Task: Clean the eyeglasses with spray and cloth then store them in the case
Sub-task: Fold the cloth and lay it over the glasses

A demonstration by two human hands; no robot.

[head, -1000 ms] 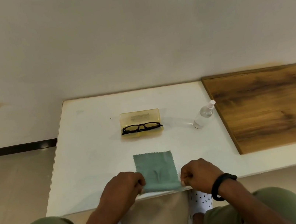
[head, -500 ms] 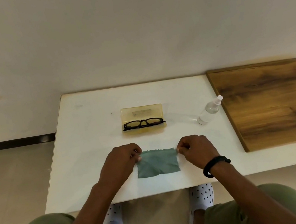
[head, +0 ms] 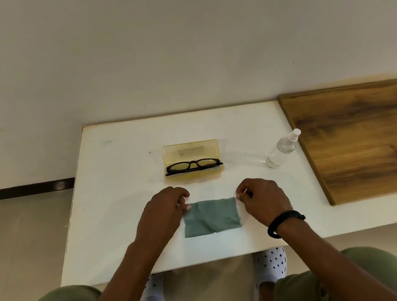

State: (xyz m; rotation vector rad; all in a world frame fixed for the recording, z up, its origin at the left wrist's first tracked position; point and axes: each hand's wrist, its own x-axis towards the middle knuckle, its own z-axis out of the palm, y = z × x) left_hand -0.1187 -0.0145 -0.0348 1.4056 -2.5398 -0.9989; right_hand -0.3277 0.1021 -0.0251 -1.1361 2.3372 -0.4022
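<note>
A green cloth (head: 210,217), folded in half, lies flat on the white table (head: 120,188) in front of me. My left hand (head: 162,213) pinches its far left corner and my right hand (head: 263,198) pinches its far right corner, fingers curled. Beyond the cloth, black-framed eyeglasses (head: 193,165) rest across an open yellow translucent case (head: 191,150). A clear spray bottle (head: 281,149) with a white cap lies tilted to the right of the case.
A brown wooden board (head: 372,138) covers the table's right part, right beside the bottle. A wall stands just behind the table. My knees and white dotted shoes are below the near edge.
Both hands carried the cloth's near edge away from me and folded it over onto its far edge. The cloth is now half as deep and the hands sit further onto the table.
</note>
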